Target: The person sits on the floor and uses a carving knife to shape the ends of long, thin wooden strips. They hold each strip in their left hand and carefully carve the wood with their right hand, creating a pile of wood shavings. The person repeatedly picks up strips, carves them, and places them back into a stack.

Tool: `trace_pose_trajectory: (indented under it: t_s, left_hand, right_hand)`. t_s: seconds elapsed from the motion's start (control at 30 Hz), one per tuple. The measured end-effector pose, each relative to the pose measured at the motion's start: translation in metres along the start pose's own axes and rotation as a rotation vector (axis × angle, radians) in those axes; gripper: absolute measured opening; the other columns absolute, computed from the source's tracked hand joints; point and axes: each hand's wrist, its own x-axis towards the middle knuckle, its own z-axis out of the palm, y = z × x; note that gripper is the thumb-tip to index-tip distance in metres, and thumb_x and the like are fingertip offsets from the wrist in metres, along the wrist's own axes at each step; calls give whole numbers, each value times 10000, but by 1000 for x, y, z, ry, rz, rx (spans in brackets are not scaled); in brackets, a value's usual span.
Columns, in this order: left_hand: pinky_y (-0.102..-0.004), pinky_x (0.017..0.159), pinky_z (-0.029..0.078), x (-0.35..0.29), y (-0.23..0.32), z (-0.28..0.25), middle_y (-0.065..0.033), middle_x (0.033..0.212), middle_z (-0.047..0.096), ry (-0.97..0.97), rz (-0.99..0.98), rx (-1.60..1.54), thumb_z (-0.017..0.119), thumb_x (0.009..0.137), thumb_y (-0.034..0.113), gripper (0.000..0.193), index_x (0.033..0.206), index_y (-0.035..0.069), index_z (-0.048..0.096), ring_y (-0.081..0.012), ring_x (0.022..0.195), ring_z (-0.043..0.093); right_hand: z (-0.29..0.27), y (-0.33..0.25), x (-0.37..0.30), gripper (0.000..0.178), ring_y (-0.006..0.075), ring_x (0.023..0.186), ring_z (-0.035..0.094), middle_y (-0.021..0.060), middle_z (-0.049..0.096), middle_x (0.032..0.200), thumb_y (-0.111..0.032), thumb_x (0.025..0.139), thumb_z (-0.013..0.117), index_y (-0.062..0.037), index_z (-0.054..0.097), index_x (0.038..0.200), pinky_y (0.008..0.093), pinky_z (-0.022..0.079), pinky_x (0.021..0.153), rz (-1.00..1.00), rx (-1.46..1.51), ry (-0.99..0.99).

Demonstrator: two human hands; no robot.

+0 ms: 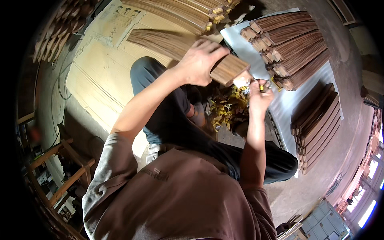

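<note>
A curved, brown wooden slat (230, 69) lies across in front of me, its far end reaching over the cardboard at the upper left. My left hand (200, 62) is wrapped round it near the end closest to my right. That end narrows to a pale tenon (242, 79). Right beside the tenon, my right hand (261, 96) is closed in a pinch, with a bit of yellow and something shiny at its fingertips, too small to name. Below the slat's end, crumpled yellow scraps (228, 109) are heaped between my legs.
Flattened cardboard (94, 68) covers the floor at left. Slats with yellow-wrapped ends (172, 14) lie at the top. On a white sheet (282, 104) to the right rest dark slats (300, 44) and another stack (318, 126). A wooden frame (60, 154) stands lower left.
</note>
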Motion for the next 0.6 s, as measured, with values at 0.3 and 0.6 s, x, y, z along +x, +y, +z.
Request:
trace_pose_trajectory:
  t_s: [0.3,0.6]
  left_hand:
    - [-502,1080,390,5,0,24,-155,1184,581,-5,-12,4,784,593,158,771,1316,102,524,-357,1133,565]
    - [-493,1103,393,4,-1,26,-149,1227,583,-79,-56,-55,764,545,123,835,1351,142,548,-352,1187,559]
  right_hand:
    - [-1,-103,-52,111,145,681,653,75,699,797,67,839,665,-4,692,919,267,515,628,-443,-434,-257]
    - [-39,-39,-71,161,281,715,683,132,691,819,100,777,664,-8,687,894,343,535,656,-479,-789,-464]
